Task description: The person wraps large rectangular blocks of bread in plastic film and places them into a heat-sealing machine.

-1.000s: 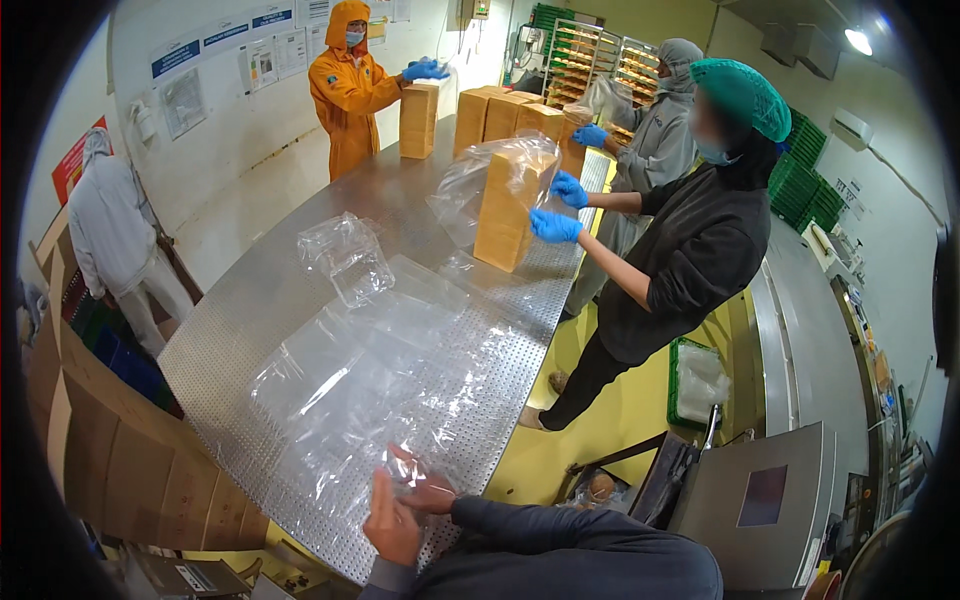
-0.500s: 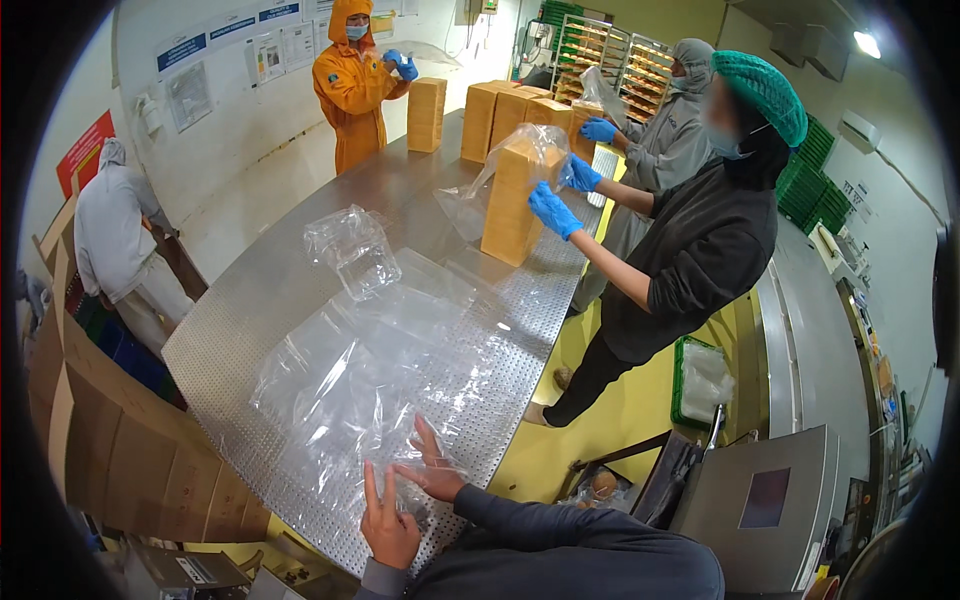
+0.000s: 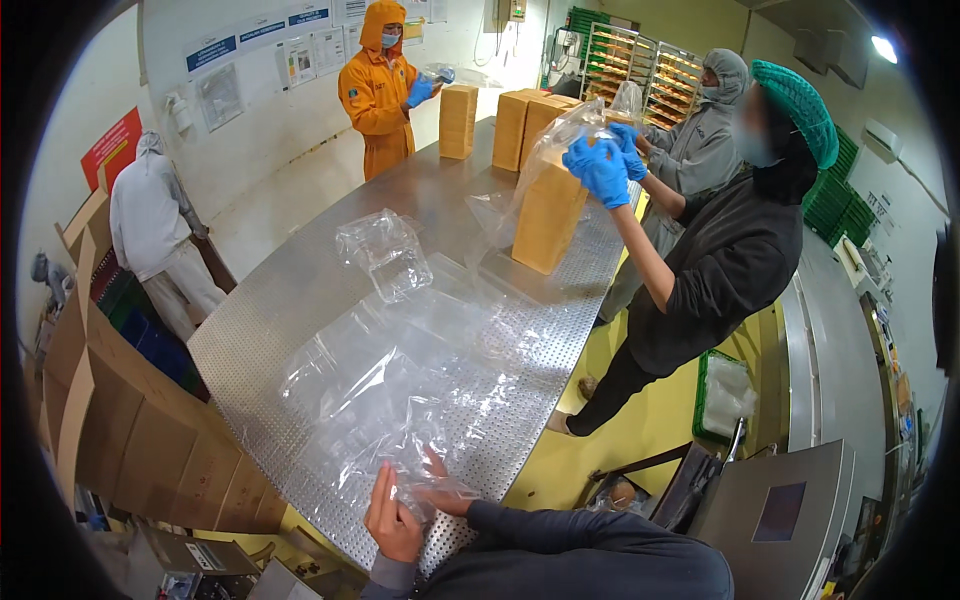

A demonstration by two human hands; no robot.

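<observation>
Both bare hands are at the near end of the metal table, at the near edge of a layer of clear plastic bags (image 3: 375, 375). My left hand (image 3: 393, 520) has its fingers straight and close together, closed on the edge of a clear plastic bag (image 3: 408, 462). Film from that same bag lies across my right hand (image 3: 448, 497), which grips it from the other side; its fingers show only partly through the plastic. A crumpled clear bag (image 3: 390, 262) lies farther up the table.
A co-worker in a green hairnet (image 3: 795, 110) handles a bagged tall yellow-orange block (image 3: 550, 220) at the table's right edge. More such blocks (image 3: 457, 122) stand at the far end near two other people. Cardboard boxes (image 3: 150, 440) stand left; a steel machine (image 3: 775, 510) stands right.
My left fingers have come together, and my right hand is more covered by film. The green-hairnet co-worker's hands have risen to the block's top. The whole view has shifted slightly.
</observation>
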